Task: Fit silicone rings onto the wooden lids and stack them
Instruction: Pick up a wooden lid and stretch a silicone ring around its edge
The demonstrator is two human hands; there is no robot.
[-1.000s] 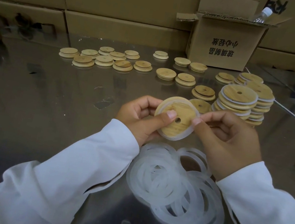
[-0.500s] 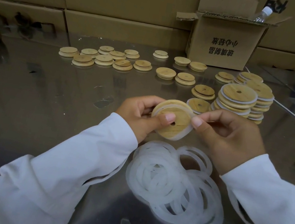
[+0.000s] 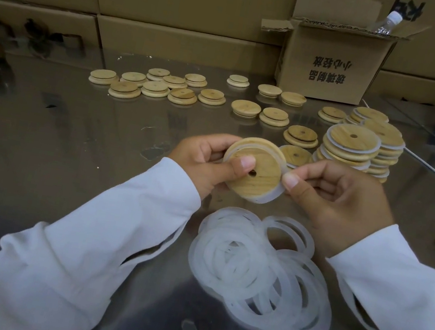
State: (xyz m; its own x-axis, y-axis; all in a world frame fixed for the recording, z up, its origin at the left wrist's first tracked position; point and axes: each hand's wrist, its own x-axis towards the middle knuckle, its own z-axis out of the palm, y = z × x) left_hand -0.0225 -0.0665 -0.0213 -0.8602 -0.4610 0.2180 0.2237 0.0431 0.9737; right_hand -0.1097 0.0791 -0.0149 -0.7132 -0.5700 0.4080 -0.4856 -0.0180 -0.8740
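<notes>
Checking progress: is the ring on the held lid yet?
On, not fully seated: the ring circles the lid, yet sticks out at its lower right, where the right hand pinches it.

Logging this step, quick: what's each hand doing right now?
Left hand: grips the wooden lid, thumb on its face.
Right hand: pinches the silicone ring at the lid's right edge.

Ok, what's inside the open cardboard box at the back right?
Only a clear plastic bottle with a white cap shows, sticking up over the rim of the cardboard box. Whatever else lies inside is hidden by the box's walls.
</notes>
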